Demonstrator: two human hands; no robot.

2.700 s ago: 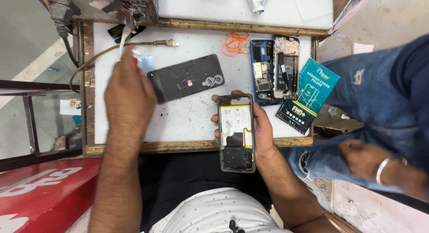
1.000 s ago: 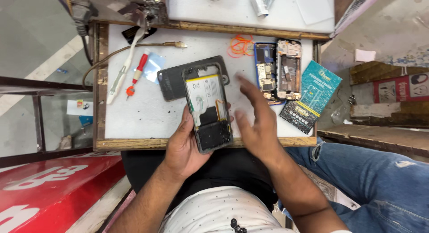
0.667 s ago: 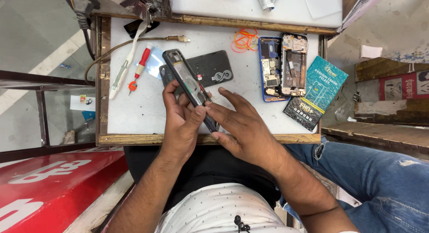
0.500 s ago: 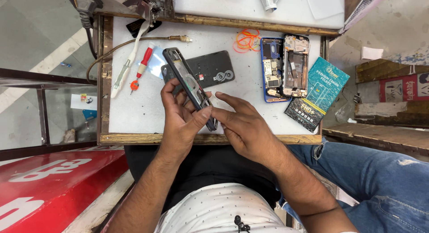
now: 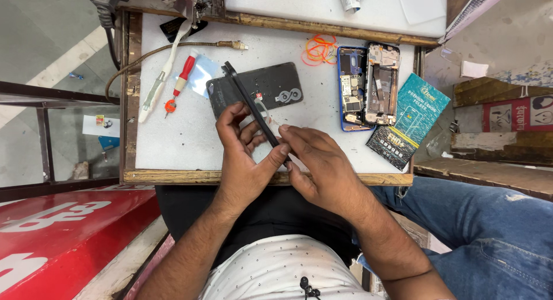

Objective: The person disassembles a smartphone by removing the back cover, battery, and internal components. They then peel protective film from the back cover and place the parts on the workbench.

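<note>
Phone [image 5: 249,101] now turned edge-on since a moment ago, left hand [image 5: 242,162] gripping it, right hand [image 5: 322,164] pinching its lower end.

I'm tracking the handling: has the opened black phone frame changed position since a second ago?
Yes. The black phone frame lay face-up then; now both hands hold it edge-on, still over the dark back cover on the white table.

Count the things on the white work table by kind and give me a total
Phones or phone parts: 4, the phone in the hands, back cover, two opened phones
Screwdrivers: 1
Tweezers: 1
Cables: 1
Rubber bands, bunch: 1
Packets: 1
Total: 9
</note>
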